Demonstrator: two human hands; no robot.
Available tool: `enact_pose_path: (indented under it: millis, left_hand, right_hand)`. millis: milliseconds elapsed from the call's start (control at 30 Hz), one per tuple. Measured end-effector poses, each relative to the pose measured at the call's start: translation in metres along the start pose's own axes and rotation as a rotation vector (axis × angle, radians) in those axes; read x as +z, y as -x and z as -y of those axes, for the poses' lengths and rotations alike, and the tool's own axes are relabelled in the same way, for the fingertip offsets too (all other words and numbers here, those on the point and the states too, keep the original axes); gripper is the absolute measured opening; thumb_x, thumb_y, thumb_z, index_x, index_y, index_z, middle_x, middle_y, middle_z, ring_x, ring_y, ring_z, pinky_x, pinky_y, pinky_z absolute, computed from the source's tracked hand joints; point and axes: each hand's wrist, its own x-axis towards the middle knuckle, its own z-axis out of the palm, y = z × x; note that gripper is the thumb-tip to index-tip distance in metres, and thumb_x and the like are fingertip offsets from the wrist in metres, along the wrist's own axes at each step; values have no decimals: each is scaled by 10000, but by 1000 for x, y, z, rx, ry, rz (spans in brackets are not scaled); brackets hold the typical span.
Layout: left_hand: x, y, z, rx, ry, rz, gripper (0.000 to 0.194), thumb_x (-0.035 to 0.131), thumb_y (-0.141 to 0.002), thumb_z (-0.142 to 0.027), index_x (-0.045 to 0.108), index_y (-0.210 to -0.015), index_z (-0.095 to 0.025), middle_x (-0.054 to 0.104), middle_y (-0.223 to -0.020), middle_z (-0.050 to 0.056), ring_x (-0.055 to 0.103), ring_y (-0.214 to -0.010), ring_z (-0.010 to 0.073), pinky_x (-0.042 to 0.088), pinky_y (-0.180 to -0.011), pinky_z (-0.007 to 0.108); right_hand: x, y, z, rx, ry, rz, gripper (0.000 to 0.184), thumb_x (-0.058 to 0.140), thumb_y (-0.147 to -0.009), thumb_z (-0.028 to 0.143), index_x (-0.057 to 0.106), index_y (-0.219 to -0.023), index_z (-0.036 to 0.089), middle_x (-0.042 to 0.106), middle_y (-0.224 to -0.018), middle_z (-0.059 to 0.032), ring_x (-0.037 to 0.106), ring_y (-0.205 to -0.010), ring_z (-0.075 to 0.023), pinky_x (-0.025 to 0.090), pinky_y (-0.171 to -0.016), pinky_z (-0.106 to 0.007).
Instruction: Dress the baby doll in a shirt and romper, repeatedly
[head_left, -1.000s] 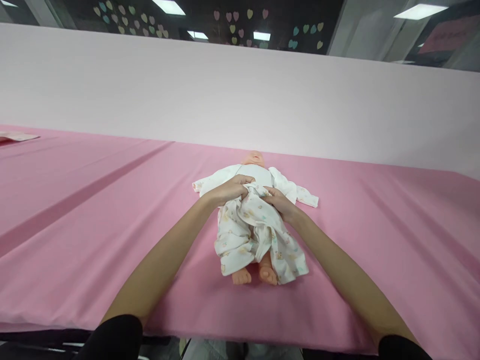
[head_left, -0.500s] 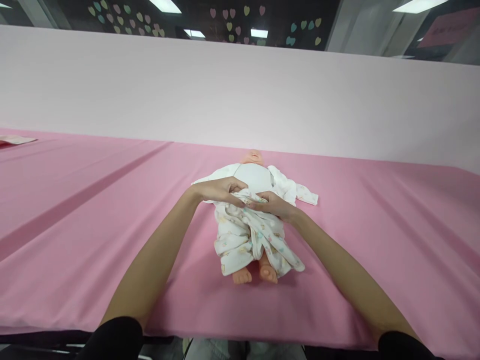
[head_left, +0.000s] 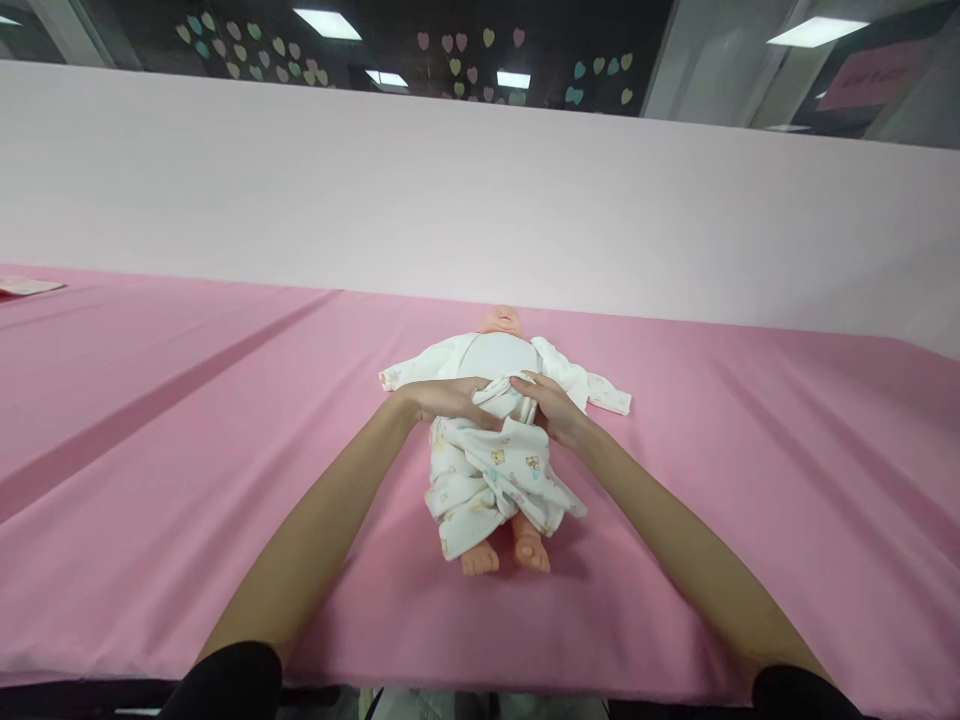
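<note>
A baby doll point(head_left: 501, 320) lies on its back, head away from me and bare feet point(head_left: 480, 558) towards me. White long sleeves point(head_left: 609, 394) spread out on both sides of its white-covered chest. Over its hips and legs bunches a white baby garment point(head_left: 517, 465) printed with small coloured figures. My left hand point(head_left: 454, 398) grips a gathered fold of this cloth at the doll's waist, fingers curled and partly hidden. Opposite it, my right hand point(head_left: 551, 405) is closed on the cloth's upper edge, thumb and fingers pinching.
Pink sheeting point(head_left: 225, 450) with long creases covers the table, whose front edge is close to my lap. Behind rises a white partition point(head_left: 480, 200), below dark glass with heart-shaped stickers. A flat pale item point(head_left: 26, 286) lies at the far left.
My right hand has turned and shifted slightly, pulling its side of the cloth up at the waist. The garment's lower right flap has drawn inward, and its front now lies flatter.
</note>
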Motion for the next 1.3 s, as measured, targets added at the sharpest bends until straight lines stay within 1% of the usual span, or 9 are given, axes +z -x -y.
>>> enact_pose_path:
  millis: [133, 233, 367, 467, 600, 767, 967, 1100, 1300]
  left_hand:
    - [-7, 1, -3, 88, 29, -67, 351, 745, -611, -341, 638, -897, -167, 686, -864, 36, 638, -829, 205, 501, -696, 273]
    - [-9, -2, 2, 169, 150, -101, 363, 716, -655, -391, 630, -908, -146, 683, -896, 65, 638, -818, 198, 505, -721, 294]
    - [1, -7, 7, 221, 244, -105, 491, 723, -659, -385, 582, -1076, -167, 667, -1006, 79, 632, -891, 198, 501, -780, 299]
    - [5, -6, 7, 157, 136, -35, 611, 777, -588, -274, 546, -1152, -224, 659, -1054, 39, 614, -971, 196, 490, -821, 284]
    - [-4, -6, 7, 80, -5, 64, 469, 758, -590, -259, 618, -1034, -202, 689, -947, 25, 633, -906, 207, 494, -790, 290]
    - [-15, -12, 16, 105, 69, -89, 346, 699, -657, -337, 632, -953, -171, 689, -925, 43, 632, -885, 208, 491, -734, 272]
    - [-17, -17, 26, -108, -110, -314, 611, 772, -526, -364, 558, -1071, -193, 644, -1076, 68, 600, -973, 240, 474, -684, 254]
    - [-16, -14, 19, 19, -168, -248, 515, 762, -548, -389, 597, -979, -161, 666, -994, 65, 606, -938, 238, 471, -695, 260]
    - [-12, -15, 16, 117, 170, -231, 487, 752, -594, -401, 591, -987, -162, 675, -909, 51, 630, -829, 199, 492, -671, 273]
  right_hand:
    - [3, 7, 1, 74, 61, 138, 300, 684, -707, 420, 615, -877, 182, 671, -829, -32, 613, -725, -158, 498, -663, -271]
    - [2, 11, 1, 129, 181, 285, 336, 778, -614, 297, 628, -889, 176, 676, -843, -24, 621, -749, -159, 506, -700, -268]
    - [-4, 6, 0, 97, 142, 163, 330, 788, -590, 255, 637, -867, 160, 682, -819, -34, 628, -773, -171, 506, -689, -262]
    - [-9, -2, -3, 49, 15, 57, 297, 748, -638, 314, 640, -854, 140, 683, -787, -41, 629, -725, -160, 500, -664, -253]
    - [-8, -2, -7, 93, -21, 78, 290, 735, -651, 338, 637, -842, 143, 679, -740, -33, 617, -651, -143, 495, -599, -243]
    - [-7, 9, 0, 219, 174, 332, 367, 786, -590, 267, 643, -911, 159, 689, -834, -33, 630, -734, -148, 510, -647, -241]
    - [-12, 3, -1, 26, 59, 192, 391, 733, -613, 213, 621, -986, 180, 683, -910, -30, 627, -798, -149, 494, -660, -226]
    - [-10, 2, -4, 35, 13, 188, 428, 735, -620, 213, 605, -1028, 196, 685, -932, -30, 627, -812, -152, 498, -695, -247]
    - [-3, 7, -1, 114, 78, 203, 351, 747, -651, 255, 631, -972, 172, 695, -907, -44, 637, -808, -159, 522, -720, -264]
